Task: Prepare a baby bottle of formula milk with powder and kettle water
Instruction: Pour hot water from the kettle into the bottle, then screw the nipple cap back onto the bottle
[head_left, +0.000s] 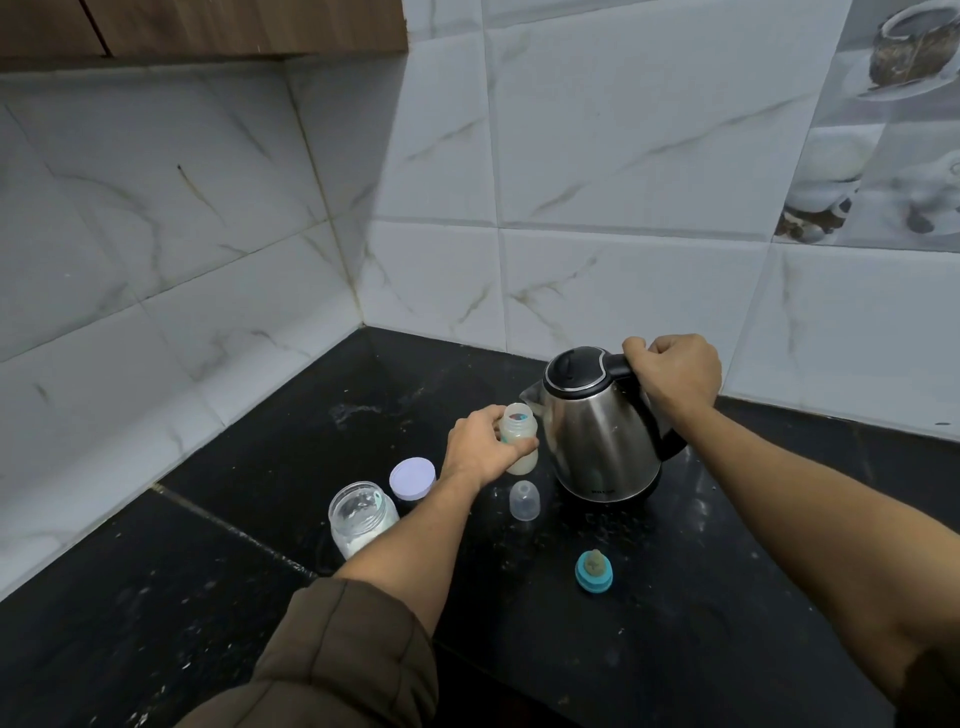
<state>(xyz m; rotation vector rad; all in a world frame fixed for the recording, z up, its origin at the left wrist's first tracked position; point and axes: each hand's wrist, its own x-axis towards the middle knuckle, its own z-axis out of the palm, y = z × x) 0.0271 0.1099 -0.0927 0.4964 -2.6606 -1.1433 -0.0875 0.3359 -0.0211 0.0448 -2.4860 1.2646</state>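
While working over the dark bench (260, 467), grips the handle of the steel kettle (597, 431) in a closed right hand (672, 371), spout turned toward the left hand (480, 447). Cannot tell whether lifted or resting on the bench.

Keeps the open powder jar (361, 517) beside the left forearm. Wraps left fingers round the uncapped baby bottle (518, 423), upright, between both hands, just beside the spout. Shows something pale low in the bottle.

Leaves the lilac lid (413, 478) just outside the left wrist, the clear cap (524, 500) just below the left hand, and the blue-ringed teat (594, 570) between the forearms.

Looks like the water step, with no stream visible. Calls next for tipping the spout over the narrow mouth, slowly, bottle held steady, fingers clear of hot water.
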